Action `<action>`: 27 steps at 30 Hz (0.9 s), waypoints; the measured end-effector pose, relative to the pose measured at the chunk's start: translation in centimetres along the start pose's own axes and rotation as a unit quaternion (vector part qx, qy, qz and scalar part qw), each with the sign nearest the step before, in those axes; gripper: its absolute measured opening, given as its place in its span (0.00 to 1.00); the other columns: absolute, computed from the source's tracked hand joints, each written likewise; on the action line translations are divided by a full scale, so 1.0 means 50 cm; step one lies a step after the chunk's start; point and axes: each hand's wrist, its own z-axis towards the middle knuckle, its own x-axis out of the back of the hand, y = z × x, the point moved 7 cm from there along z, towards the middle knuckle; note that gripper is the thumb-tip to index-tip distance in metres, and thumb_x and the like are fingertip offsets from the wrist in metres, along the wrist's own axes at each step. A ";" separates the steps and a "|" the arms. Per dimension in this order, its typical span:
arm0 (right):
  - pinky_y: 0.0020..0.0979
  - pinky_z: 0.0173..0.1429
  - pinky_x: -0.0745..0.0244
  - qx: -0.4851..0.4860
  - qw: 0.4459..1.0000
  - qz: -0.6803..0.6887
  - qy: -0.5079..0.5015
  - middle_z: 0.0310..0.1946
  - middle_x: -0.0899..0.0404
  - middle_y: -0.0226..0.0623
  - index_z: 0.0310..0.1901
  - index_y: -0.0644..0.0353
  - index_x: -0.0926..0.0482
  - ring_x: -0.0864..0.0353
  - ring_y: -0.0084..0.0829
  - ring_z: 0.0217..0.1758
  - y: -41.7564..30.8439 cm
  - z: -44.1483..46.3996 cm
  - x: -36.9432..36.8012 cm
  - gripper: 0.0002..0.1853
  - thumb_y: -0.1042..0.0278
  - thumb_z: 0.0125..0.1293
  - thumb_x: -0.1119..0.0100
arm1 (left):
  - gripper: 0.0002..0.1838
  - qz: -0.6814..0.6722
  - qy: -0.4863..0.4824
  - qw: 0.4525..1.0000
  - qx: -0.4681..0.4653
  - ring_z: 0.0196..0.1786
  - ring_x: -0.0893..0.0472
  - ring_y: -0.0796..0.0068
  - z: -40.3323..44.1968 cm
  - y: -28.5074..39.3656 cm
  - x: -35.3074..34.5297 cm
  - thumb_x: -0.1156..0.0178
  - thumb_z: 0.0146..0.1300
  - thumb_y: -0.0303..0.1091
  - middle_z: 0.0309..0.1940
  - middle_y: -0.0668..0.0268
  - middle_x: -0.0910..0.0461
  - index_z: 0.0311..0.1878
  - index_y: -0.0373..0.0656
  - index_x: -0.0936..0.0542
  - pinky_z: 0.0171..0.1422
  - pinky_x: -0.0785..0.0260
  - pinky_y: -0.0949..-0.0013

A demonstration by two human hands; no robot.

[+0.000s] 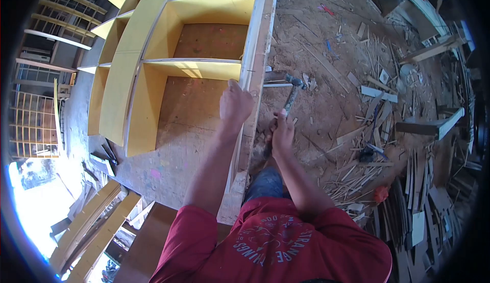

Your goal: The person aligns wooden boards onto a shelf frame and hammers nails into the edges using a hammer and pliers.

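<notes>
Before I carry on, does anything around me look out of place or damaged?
Yes, the floor on your right: loose wood strips and a pale offcut lie strewn at all angles, unstacked, which looks untidy and might trip you. I see no clear damage to the yellow shelving unit.

The compartmented frame (206, 68) lies on the desk (173, 176), with the left hand (236, 103) near its right side, while beyond the desk's right edge the right hand (282, 134) holds a hammer (291, 99) above the floor (319, 104), wood scraps (352, 179) lying farther right.
</notes>
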 end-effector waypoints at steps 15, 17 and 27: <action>0.27 0.20 0.37 -0.062 0.997 -0.041 0.005 0.23 0.37 0.24 0.52 0.56 0.29 0.37 0.19 0.16 0.010 -0.003 -0.080 0.19 0.47 0.87 0.54 | 0.14 0.073 0.048 0.921 -0.380 0.54 0.16 0.60 0.197 -0.015 0.089 0.28 0.55 0.29 0.44 0.64 0.14 0.45 0.46 0.18 0.73 0.37 0.45; 0.27 0.20 0.37 -0.072 0.997 -0.036 0.020 0.23 0.37 0.24 0.53 0.56 0.29 0.37 0.20 0.16 0.005 -0.010 -0.095 0.19 0.46 0.87 0.53 | 0.10 0.033 0.084 0.914 -0.395 0.48 0.16 0.63 0.189 -0.022 0.093 0.30 0.54 0.27 0.37 0.68 0.14 0.39 0.47 0.19 0.63 0.34 0.53; 0.26 0.21 0.41 -0.079 0.996 -0.018 0.033 0.23 0.39 0.25 0.57 0.58 0.31 0.39 0.20 0.17 0.017 -0.031 -0.148 0.23 0.42 0.87 0.58 | 0.05 0.022 0.092 0.918 -0.386 0.46 0.19 0.65 0.174 -0.034 0.091 0.34 0.60 0.30 0.35 0.66 0.17 0.36 0.46 0.21 0.58 0.35 0.57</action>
